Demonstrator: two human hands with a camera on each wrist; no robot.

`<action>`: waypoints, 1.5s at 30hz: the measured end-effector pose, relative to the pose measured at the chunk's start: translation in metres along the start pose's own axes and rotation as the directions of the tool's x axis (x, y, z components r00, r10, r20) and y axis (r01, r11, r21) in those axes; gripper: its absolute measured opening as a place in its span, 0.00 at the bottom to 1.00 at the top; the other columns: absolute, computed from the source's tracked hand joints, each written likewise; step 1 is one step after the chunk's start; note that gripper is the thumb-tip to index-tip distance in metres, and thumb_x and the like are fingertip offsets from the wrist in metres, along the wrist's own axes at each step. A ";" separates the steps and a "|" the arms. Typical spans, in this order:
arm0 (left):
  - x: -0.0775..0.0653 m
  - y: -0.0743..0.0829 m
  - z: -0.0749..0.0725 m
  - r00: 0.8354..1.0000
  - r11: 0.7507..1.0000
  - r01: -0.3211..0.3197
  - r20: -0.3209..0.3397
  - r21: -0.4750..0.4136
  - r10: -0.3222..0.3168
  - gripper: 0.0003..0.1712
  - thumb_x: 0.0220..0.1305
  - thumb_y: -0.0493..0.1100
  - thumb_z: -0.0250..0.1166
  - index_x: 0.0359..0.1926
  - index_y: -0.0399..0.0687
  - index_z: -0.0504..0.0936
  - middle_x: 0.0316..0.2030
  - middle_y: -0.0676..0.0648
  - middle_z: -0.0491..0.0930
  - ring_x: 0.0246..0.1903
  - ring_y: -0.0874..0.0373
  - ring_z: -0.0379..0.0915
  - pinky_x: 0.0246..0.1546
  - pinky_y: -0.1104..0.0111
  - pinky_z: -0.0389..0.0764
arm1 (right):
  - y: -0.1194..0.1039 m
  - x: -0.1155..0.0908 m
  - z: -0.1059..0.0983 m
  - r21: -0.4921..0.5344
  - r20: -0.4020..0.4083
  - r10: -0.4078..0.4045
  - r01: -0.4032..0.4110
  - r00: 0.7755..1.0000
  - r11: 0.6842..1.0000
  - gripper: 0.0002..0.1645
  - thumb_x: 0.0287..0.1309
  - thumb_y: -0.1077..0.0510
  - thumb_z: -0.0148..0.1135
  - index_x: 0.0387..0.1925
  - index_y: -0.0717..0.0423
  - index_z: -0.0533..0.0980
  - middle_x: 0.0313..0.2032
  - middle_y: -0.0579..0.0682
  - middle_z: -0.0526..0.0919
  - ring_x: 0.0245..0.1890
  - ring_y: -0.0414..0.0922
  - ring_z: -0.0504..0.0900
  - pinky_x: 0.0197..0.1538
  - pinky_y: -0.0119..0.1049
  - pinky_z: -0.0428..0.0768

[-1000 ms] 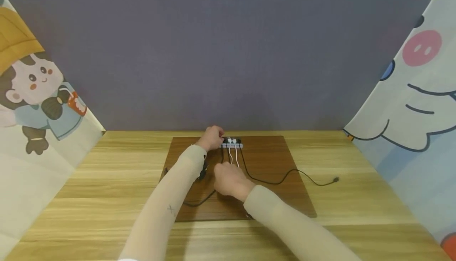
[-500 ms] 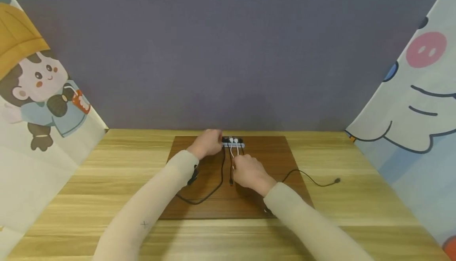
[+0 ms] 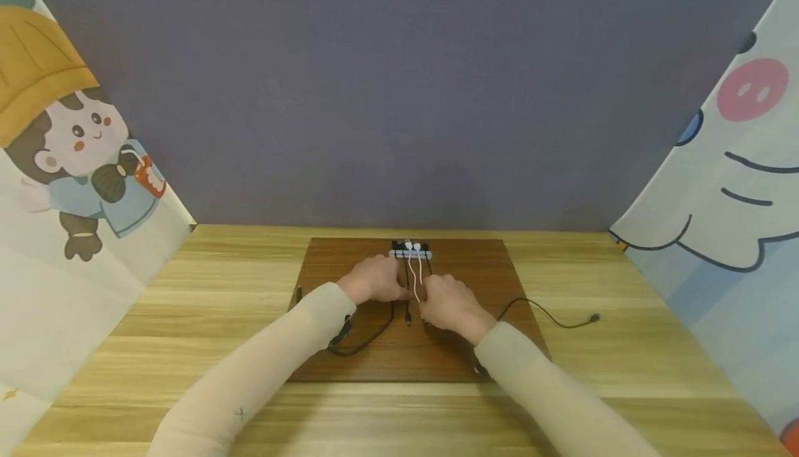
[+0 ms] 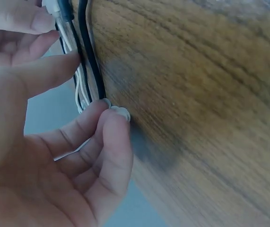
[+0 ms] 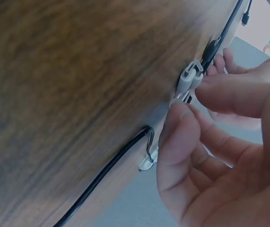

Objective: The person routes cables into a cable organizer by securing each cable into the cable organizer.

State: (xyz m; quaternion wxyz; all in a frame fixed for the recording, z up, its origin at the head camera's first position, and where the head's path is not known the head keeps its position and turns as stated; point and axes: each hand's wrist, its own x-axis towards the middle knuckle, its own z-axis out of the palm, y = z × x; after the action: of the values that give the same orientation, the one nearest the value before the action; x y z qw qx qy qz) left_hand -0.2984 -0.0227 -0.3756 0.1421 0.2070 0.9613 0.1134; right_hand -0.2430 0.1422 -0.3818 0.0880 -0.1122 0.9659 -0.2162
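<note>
A light grey cable clip strip (image 3: 410,254) lies near the back of a brown board (image 3: 477,270), with white and black cables running through it. My right hand (image 3: 451,304) pinches white USB cables by their white connectors (image 5: 187,79), between thumb and forefinger in the right wrist view. My left hand (image 3: 374,280) is just left of these cables, its thumb apart from its bent fingers. In the left wrist view its fingertips overlap the strip's rounded end (image 4: 120,112). A black cable's small plug (image 3: 408,319) lies between the hands.
One black cable (image 3: 543,308) runs off the board to the right onto the light wooden table (image 3: 599,263). A thicker black cable (image 3: 368,342) curves in front of the left hand. A grey panel (image 3: 399,96) stands behind, with printed cloths at both sides.
My left hand has come from the strip's left end forward and right, toward the white cables. My right hand has shifted right, and the black plug has come into sight beside it.
</note>
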 end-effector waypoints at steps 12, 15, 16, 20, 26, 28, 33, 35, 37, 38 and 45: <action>-0.007 -0.007 -0.001 1.000 1.000 -0.015 0.004 -0.013 0.016 0.25 0.65 0.60 0.69 0.19 0.52 0.72 0.17 0.54 0.67 0.19 0.60 0.63 0.23 0.67 0.68 | 0.008 0.001 0.001 0.070 0.015 -0.080 0.079 0.997 0.994 0.06 0.66 0.64 0.62 0.41 0.58 0.84 0.31 0.46 0.84 0.28 0.42 0.81 0.37 0.42 0.82; -0.008 -0.009 -0.002 1.000 1.000 -0.027 0.003 -0.002 0.027 0.25 0.66 0.58 0.69 0.19 0.52 0.72 0.17 0.54 0.67 0.19 0.60 0.62 0.23 0.67 0.67 | 0.009 0.000 -0.001 0.054 0.031 -0.074 0.073 0.997 0.996 0.04 0.63 0.65 0.63 0.37 0.57 0.83 0.28 0.46 0.82 0.26 0.43 0.80 0.33 0.41 0.81; -0.008 -0.009 -0.002 1.000 1.000 -0.030 0.004 0.003 0.030 0.25 0.66 0.58 0.69 0.19 0.52 0.72 0.17 0.54 0.67 0.19 0.60 0.62 0.23 0.67 0.67 | 0.009 -0.001 -0.001 0.048 0.032 -0.074 0.072 0.997 0.996 0.03 0.62 0.65 0.63 0.36 0.57 0.82 0.27 0.45 0.81 0.26 0.43 0.79 0.33 0.41 0.80; -0.009 -0.009 -0.002 0.999 0.999 -0.041 0.012 0.025 0.041 0.24 0.64 0.57 0.70 0.20 0.52 0.72 0.18 0.54 0.68 0.19 0.61 0.63 0.24 0.67 0.68 | 0.010 -0.004 -0.003 0.038 0.036 -0.065 0.064 0.997 0.997 0.03 0.61 0.66 0.64 0.35 0.56 0.81 0.28 0.46 0.81 0.28 0.43 0.79 0.33 0.40 0.80; -0.014 -0.013 -0.004 0.999 0.999 -0.045 0.014 0.019 0.045 0.22 0.66 0.58 0.69 0.24 0.51 0.75 0.20 0.54 0.69 0.20 0.60 0.63 0.25 0.67 0.68 | 0.012 -0.007 -0.006 0.047 0.011 -0.073 0.073 0.997 0.996 0.04 0.63 0.66 0.62 0.37 0.56 0.82 0.28 0.46 0.81 0.27 0.43 0.78 0.32 0.39 0.78; -0.015 -0.016 -0.003 0.999 0.999 -0.042 0.005 -0.015 0.042 0.24 0.67 0.59 0.68 0.22 0.51 0.72 0.18 0.54 0.66 0.19 0.61 0.59 0.24 0.67 0.65 | 0.013 -0.007 -0.007 0.059 -0.006 -0.079 0.079 0.997 0.995 0.06 0.65 0.65 0.60 0.40 0.57 0.82 0.28 0.46 0.80 0.25 0.43 0.77 0.31 0.39 0.77; -0.021 -0.022 -0.004 0.998 0.992 -0.044 -0.046 -0.114 0.039 0.24 0.70 0.57 0.65 0.22 0.51 0.71 0.17 0.54 0.64 0.17 0.61 0.58 0.21 0.67 0.63 | 0.019 -0.008 -0.012 0.071 -0.052 -0.060 0.063 0.997 0.995 0.10 0.67 0.63 0.58 0.46 0.59 0.82 0.28 0.46 0.80 0.21 0.42 0.73 0.29 0.39 0.76; -0.026 -0.024 -0.006 0.996 0.991 -0.040 -0.081 -0.128 0.030 0.20 0.70 0.55 0.65 0.26 0.50 0.74 0.20 0.53 0.69 0.19 0.60 0.63 0.23 0.66 0.67 | 0.022 -0.008 -0.015 0.069 -0.063 -0.048 0.053 0.997 0.996 0.10 0.67 0.62 0.58 0.46 0.59 0.82 0.27 0.47 0.80 0.20 0.42 0.73 0.29 0.39 0.75; -0.032 -0.027 -0.008 0.992 0.992 -0.033 -0.124 -0.121 0.018 0.17 0.70 0.54 0.65 0.30 0.49 0.77 0.23 0.52 0.74 0.22 0.58 0.68 0.25 0.64 0.71 | 0.025 -0.007 -0.019 0.068 -0.079 -0.039 0.044 0.996 0.997 0.11 0.67 0.62 0.57 0.46 0.59 0.82 0.28 0.47 0.81 0.21 0.42 0.73 0.29 0.39 0.76; -0.036 -0.028 -0.009 0.989 0.993 -0.028 -0.147 -0.112 0.012 0.15 0.70 0.53 0.65 0.33 0.48 0.79 0.26 0.51 0.76 0.24 0.57 0.71 0.27 0.63 0.74 | 0.027 -0.007 -0.021 0.061 -0.092 -0.040 0.045 0.995 0.997 0.11 0.67 0.61 0.57 0.46 0.59 0.82 0.29 0.48 0.82 0.22 0.43 0.74 0.31 0.41 0.77; -0.054 -0.028 -0.017 0.983 0.999 -0.013 -0.183 -0.030 0.008 0.22 0.67 0.56 0.68 0.51 0.44 0.82 0.45 0.47 0.83 0.43 0.50 0.79 0.46 0.53 0.80 | 0.037 -0.010 -0.041 0.044 -0.168 -0.039 0.047 0.985 0.998 0.14 0.68 0.60 0.58 0.51 0.60 0.81 0.42 0.53 0.85 0.35 0.46 0.80 0.42 0.48 0.81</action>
State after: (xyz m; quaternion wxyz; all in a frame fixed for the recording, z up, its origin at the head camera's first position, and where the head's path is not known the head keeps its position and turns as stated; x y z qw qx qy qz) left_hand -0.2668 -0.0736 -0.3556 0.0557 0.1985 0.9673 0.1478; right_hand -0.2493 0.1933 -0.3598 0.0045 -0.1125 0.9617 -0.2499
